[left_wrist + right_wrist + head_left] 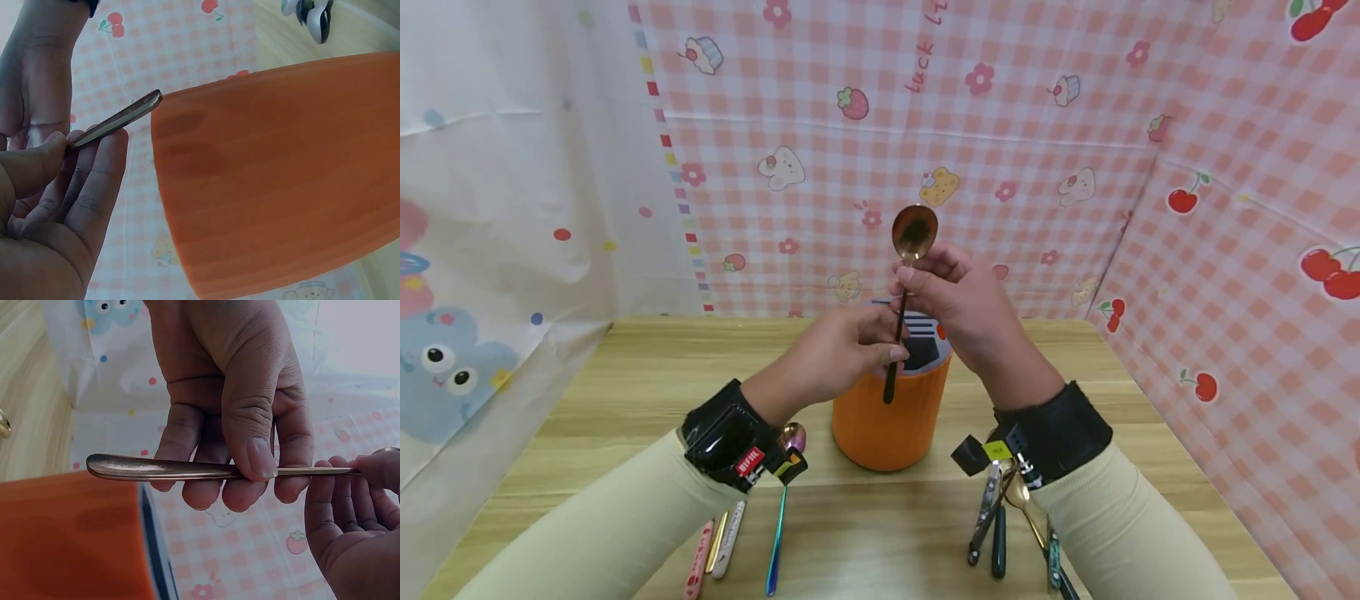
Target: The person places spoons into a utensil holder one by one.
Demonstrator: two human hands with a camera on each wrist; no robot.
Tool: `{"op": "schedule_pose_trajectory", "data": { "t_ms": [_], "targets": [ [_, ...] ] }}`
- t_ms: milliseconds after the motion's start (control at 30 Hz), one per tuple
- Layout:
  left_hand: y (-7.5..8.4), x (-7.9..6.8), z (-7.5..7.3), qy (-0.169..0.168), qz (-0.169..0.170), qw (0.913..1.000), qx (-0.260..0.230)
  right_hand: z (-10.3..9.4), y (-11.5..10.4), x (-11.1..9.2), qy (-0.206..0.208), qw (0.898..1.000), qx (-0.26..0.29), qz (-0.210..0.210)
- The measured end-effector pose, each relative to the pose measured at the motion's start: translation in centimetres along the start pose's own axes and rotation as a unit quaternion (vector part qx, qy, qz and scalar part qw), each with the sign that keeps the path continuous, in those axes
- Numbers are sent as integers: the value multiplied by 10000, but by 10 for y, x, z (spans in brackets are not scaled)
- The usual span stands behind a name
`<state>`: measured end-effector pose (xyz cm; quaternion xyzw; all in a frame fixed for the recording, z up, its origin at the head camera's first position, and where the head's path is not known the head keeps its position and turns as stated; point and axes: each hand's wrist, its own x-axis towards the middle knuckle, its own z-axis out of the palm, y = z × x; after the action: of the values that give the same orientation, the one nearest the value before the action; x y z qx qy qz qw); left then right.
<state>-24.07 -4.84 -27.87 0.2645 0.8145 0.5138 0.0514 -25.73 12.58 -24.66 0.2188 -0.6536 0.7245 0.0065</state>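
Note:
A gold-brown spoon (915, 232) is held nearly upright, bowl at the top, over an orange cylindrical holder (887, 425) with a slotted top. My left hand (838, 350) pinches the lower handle between thumb and fingers; the handle's end (125, 467) sticks out past it. Higher up, my right hand (970, 304) grips the spoon's neck just under the bowl. In the left wrist view, the handle (115, 122) tip appears beside the orange wall (275, 175) of the holder. Part of the holder's top is hidden behind the hands.
On the wooden table's left lie a rainbow-coloured spoon (777, 525) and handles in pink (698, 560), gold and white (727, 542). Several more pieces of cutlery (998, 533) lie at the right, partly under the right forearm. Patterned cloth walls (850, 158) stand behind and at the sides.

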Motion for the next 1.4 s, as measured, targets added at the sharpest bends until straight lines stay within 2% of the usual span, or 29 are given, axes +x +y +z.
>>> {"op": "schedule_pose_trajectory", "data": {
  "t_ms": [300, 500, 800, 900, 1033, 1233, 1400],
  "targets": [
    [9, 14, -3, 154, -8, 9994, 326, -8, -12, 7, 98, 9999, -47, -82],
    [13, 24, -3, 144, 137, 9995, 256, -13, -20, 11, 139, 9996, -165, -183],
    [5, 39, 3, 262, 465, 9981, 302, -22, -17, 13, 206, 9995, -203, -147],
    [1, 42, 5, 231, 427, 9979, 435, -25, -12, 14, 194, 9996, -205, -96],
    [-5, 42, 8, 174, 151, 9978, 630, -28, -2, 14, 202, 9997, -120, 18],
    [-14, 40, 12, 96, 75, 9986, 523, -29, 13, 13, 222, 9992, -161, 286],
    [-18, 36, 13, 99, -175, 9988, 437, -31, 22, 9, 155, 9986, -225, 455]
  ]
}}
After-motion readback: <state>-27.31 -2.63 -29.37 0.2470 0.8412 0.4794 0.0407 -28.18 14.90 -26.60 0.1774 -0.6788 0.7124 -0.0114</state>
